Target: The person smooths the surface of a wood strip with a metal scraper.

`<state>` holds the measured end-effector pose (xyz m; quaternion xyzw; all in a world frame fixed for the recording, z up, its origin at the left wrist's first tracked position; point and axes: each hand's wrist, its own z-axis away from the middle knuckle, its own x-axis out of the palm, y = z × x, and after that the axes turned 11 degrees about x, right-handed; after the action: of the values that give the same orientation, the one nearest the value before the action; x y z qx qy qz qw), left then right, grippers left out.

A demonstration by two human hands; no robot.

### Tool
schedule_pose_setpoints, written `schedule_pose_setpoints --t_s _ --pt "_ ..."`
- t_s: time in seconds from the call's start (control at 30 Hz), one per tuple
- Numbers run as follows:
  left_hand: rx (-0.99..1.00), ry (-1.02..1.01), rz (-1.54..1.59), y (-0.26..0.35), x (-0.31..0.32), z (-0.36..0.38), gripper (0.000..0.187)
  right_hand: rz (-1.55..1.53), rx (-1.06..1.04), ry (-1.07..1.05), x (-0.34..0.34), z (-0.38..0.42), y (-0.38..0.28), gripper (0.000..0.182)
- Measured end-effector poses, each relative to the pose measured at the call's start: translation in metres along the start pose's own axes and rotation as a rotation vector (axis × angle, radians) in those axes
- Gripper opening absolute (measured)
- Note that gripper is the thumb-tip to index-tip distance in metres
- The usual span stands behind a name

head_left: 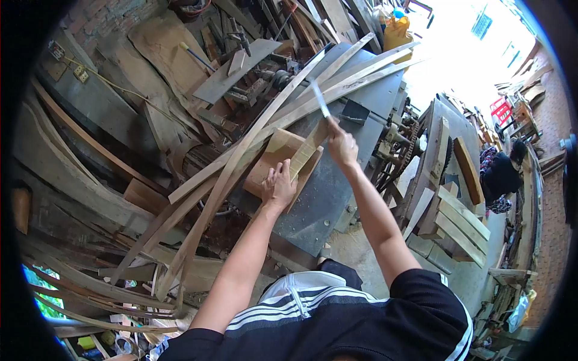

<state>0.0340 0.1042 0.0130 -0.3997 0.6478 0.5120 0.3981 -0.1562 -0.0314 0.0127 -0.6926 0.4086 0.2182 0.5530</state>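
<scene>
On the dark machine table rests a trough-like wooden piece with raised sides. A narrow wooden block or strip lies slanted across it. My left hand presses on the lower end of this strip, its fingers bent over the wood. Just to the upper right, my right hand is closed round the lower end of a thin, pale, blade-like tool, which is blurred and points up and left. The tool's grip is hidden inside the fist.
Long curved wooden strips cross the table's left and far side. A dark square block lies beyond my right hand. Gears and a chain show at the right, near stacked boards. Planks crowd the left wall.
</scene>
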Motion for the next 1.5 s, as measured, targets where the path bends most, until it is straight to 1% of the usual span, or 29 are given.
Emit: schedule_pose_setpoints --t_s 0.07,0.1,0.17,0.2,0.27,0.3,0.37,0.4,0.47,0.5,0.53,0.57,0.67,0.7,0.77,0.8,0.87,0.93,0.97,1.0,1.07,1.17,1.23,1.27,1.33,1.37,1.4,1.43,1.5 --pt "-0.006 -0.025 0.0 0.001 -0.003 -0.003 0.058 0.087 -0.03 -0.145 -0.019 0.036 -0.016 0.043" --pt "-0.004 -0.018 -0.03 0.001 0.0 -0.003 0.058 0.085 -0.035 -0.144 -0.026 0.041 -0.019 0.043" --pt "0.002 0.008 -0.045 0.0 0.003 0.0 0.056 0.136 -0.141 -0.273 -0.036 0.05 -0.01 0.045" --pt "0.001 -0.006 -0.04 0.0 0.003 0.001 0.056 0.125 -0.131 -0.221 -0.03 0.039 -0.003 0.043" --pt "-0.013 -0.001 0.001 0.002 0.001 -0.001 0.056 0.003 0.026 -0.121 -0.022 0.003 -0.002 0.042" --pt "-0.022 -0.007 0.002 0.002 0.001 -0.001 0.056 0.002 0.025 -0.119 -0.02 -0.001 -0.004 0.042" --pt "-0.017 -0.017 -0.01 0.001 -0.002 0.001 0.056 0.011 0.142 -0.128 -0.017 -0.01 -0.013 0.04" --pt "-0.018 -0.022 -0.012 0.002 -0.001 -0.001 0.056 -0.001 0.072 -0.061 -0.011 0.0 -0.005 0.042" --pt "-0.015 -0.004 -0.026 0.0 0.001 -0.003 0.057 0.075 -0.005 -0.11 -0.02 0.035 -0.005 0.044" --pt "-0.021 -0.019 -0.026 0.0 0.0 -0.003 0.057 0.076 -0.012 -0.111 -0.024 0.039 -0.005 0.044" --pt "-0.029 -0.038 -0.022 0.002 0.001 -0.001 0.057 0.095 -0.07 -0.15 -0.032 0.043 -0.003 0.046" --pt "-0.013 0.021 -0.032 0.0 0.007 0.0 0.058 0.116 -0.124 -0.193 -0.038 0.046 0.001 0.049" --pt "-0.008 -0.019 0.011 -0.001 0.002 -0.001 0.059 0.041 0.065 -0.119 -0.033 0.002 0.008 0.044" --pt "-0.025 -0.037 0.031 0.002 0.0 -0.001 0.062 0.04 0.065 -0.118 -0.03 0.002 0.01 0.044" --pt "-0.017 -0.035 0.017 0.002 -0.004 0.0 0.062 -0.054 0.19 -0.077 -0.019 -0.004 0.007 0.042" --pt "-0.01 -0.037 0.009 0.002 -0.004 0.0 0.061 -0.034 0.202 -0.111 -0.027 0.008 0.004 0.044" --pt "-0.019 -0.024 -0.025 0.0 -0.002 -0.005 0.062 -0.065 0.034 -0.096 -0.03 0.043 0.006 0.043" --pt "-0.014 0.03 -0.076 0.007 -0.003 0.002 0.065 -0.033 0.032 -0.125 -0.034 0.04 0.007 0.044" --pt "-0.026 -0.025 -0.028 0.005 -0.004 0.001 0.064 -0.004 0.036 -0.154 -0.035 0.041 0.01 0.044" --pt "0.007 0.006 0.01 -0.003 0.005 0.0 0.061 -0.002 0.115 -0.156 -0.034 0.029 0.007 0.043" --pt "-0.012 0.004 0.003 -0.006 0.012 -0.003 0.06 -0.038 0.156 -0.077 -0.022 0.005 0.003 0.041" --pt "-0.016 -0.029 0.007 0.0 -0.001 -0.001 0.06 -0.078 0.217 -0.092 -0.02 0.02 -0.008 0.039" --pt "-0.024 -0.026 0.0 0.003 -0.005 -0.002 0.061 -0.116 0.06 -0.058 -0.025 0.052 -0.009 0.043" --pt "-0.032 -0.04 0.0 0.005 -0.006 -0.001 0.062 -0.114 0.056 -0.06 -0.027 0.05 -0.007 0.043" --pt "-0.039 -0.045 0.002 0.006 -0.006 0.0 0.061 0.043 -0.042 -0.19 -0.045 0.055 -0.005 0.045" --pt "-0.027 -0.03 -0.003 0.005 -0.006 0.0 0.06 0.018 -0.058 -0.154 -0.038 0.043 0.005 0.045" --pt "-0.012 -0.016 -0.006 0.004 -0.006 0.002 0.059 0.031 -0.035 -0.112 -0.035 0.026 0.007 0.042" --pt "0.0 -0.009 0.018 0.0 -0.001 0.001 0.058 -0.051 0.095 -0.131 -0.036 0.009 0.001 0.041" --pt "-0.004 -0.006 0.027 0.001 0.002 0.002 0.059 -0.059 0.132 -0.113 -0.03 0.002 -0.005 0.04"
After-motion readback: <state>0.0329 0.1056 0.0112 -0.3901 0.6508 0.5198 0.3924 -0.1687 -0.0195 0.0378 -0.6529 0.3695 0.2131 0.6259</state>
